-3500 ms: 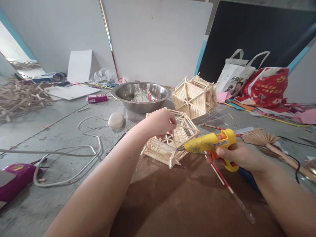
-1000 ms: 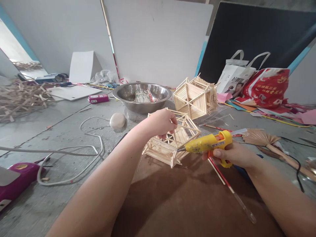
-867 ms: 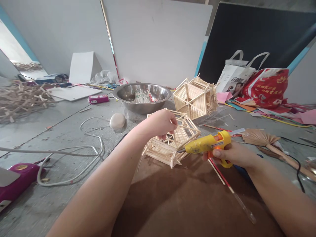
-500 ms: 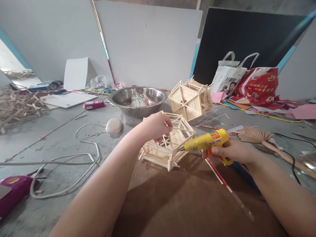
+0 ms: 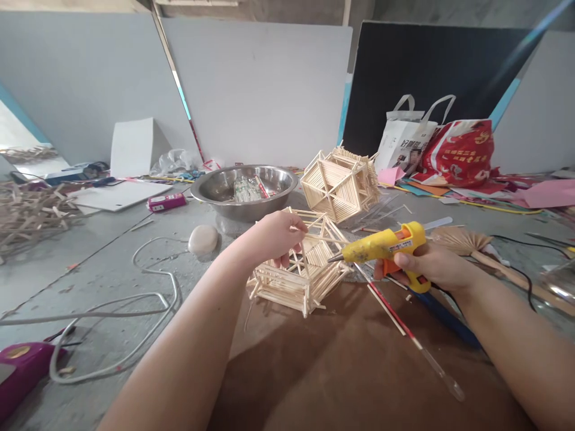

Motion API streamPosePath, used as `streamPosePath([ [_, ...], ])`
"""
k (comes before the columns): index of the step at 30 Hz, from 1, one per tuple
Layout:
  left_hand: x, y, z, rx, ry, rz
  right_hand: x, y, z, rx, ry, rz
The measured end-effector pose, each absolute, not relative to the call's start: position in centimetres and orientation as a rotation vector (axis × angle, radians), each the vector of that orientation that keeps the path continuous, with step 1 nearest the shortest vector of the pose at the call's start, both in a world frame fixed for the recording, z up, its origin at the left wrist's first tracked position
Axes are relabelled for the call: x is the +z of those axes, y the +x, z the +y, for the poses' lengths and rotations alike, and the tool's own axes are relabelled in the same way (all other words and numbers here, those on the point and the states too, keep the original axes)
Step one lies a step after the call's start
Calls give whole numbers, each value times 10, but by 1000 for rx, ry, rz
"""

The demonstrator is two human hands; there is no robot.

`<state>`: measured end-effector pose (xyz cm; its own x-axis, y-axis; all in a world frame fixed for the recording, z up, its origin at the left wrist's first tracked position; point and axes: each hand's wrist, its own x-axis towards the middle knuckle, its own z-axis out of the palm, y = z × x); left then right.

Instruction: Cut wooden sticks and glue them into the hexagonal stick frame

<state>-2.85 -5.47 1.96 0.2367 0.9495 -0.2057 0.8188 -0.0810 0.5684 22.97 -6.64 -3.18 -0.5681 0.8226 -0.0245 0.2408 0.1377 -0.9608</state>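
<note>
My right hand (image 5: pixel 420 266) is wrapped round the handle of a yellow hot glue gun (image 5: pixel 380 244), its nozzle pointing left. The nozzle tip is close to an open frame of thin wooden sticks (image 5: pixel 281 290), which sits on a brown surface. Over that frame, my left hand (image 5: pixel 281 236) pinches a thin wooden stick (image 5: pixel 330 240) at the frame's upper edge. The fingers partly cover where this stick meets the others. Behind stands a second stick structure (image 5: pixel 339 185), with spoked, slatted sides.
A steel basin (image 5: pixel 245 206) with packaged sticks stands behind. Left lie a white cable (image 5: pixel 155 293), a round white object (image 5: pixel 203 239), a purple tool (image 5: pixel 27 371) and a stick heap (image 5: pixel 36 212). A red-and-white rod (image 5: pixel 399 320) lies near the right hand; bags (image 5: pixel 460 152) are at the back right.
The glue gun has moved slightly right and upward, its nozzle drawing back from the frame's corner. My left hand keeps its pinch at the frame. The camera view has shifted a little.
</note>
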Motion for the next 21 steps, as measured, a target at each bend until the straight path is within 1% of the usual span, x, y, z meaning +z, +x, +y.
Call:
streamPosePath([
  [6, 30, -41, -56, 430, 1983, 1751, -32, 228, -66, 1439, -970, -1856],
  [11, 23, -46, -50, 524, 2133, 1948, -34, 226, -66, 1381, -988, -1830],
  [18, 17, -52, -37, 633, 2131, 1999, -16, 255, -47, 1192, -1074, -1544],
  [21, 10, -65, -24, 775, 2057, 2014, -8, 283, -37, 1156, -1173, -1339],
])
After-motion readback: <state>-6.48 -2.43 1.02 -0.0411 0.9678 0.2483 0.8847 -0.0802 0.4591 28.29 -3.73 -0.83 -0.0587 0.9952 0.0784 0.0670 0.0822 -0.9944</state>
